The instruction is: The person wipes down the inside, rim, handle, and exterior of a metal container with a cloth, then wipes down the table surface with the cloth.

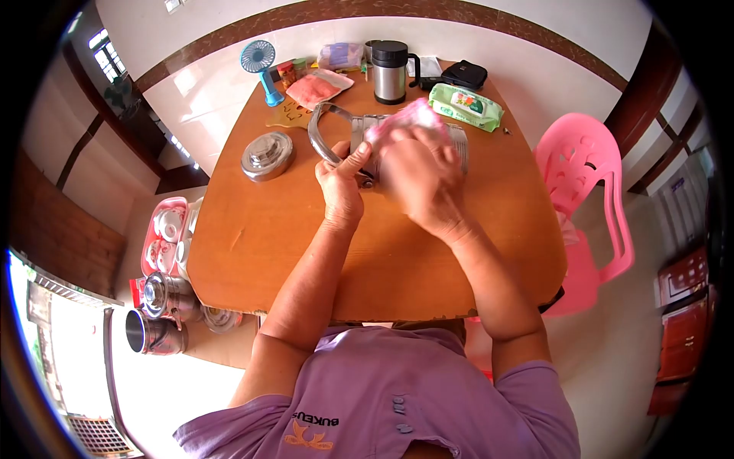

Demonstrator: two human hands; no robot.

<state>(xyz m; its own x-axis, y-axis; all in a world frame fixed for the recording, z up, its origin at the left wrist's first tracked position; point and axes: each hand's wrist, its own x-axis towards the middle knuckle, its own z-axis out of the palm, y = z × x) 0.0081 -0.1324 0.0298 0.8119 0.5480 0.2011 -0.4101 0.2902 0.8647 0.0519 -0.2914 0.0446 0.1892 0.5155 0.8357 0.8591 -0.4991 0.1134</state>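
A metal pot (459, 144) with a curved carrying handle (315, 131) lies on its side on the brown table (382, 260). My left hand (342, 180) is closed on the pot's end near the base of the handle, thumb on top. My right hand (423, 174), partly smeared by motion, presses a pink cloth (413, 116) against the pot's side. Much of the pot is hidden behind the cloth and my hands. To the left of the pot, a round metal lid (267, 156) rests on the table.
Along the table's far side are a blue fan (258, 57), a pink packet (319, 88), a steel mug (390, 73), a black case (464, 74) and green wipes (466, 107). A pink chair (581, 164) stands right; bowls in a pink basket (145, 256) and metal pots (170, 294) are left.
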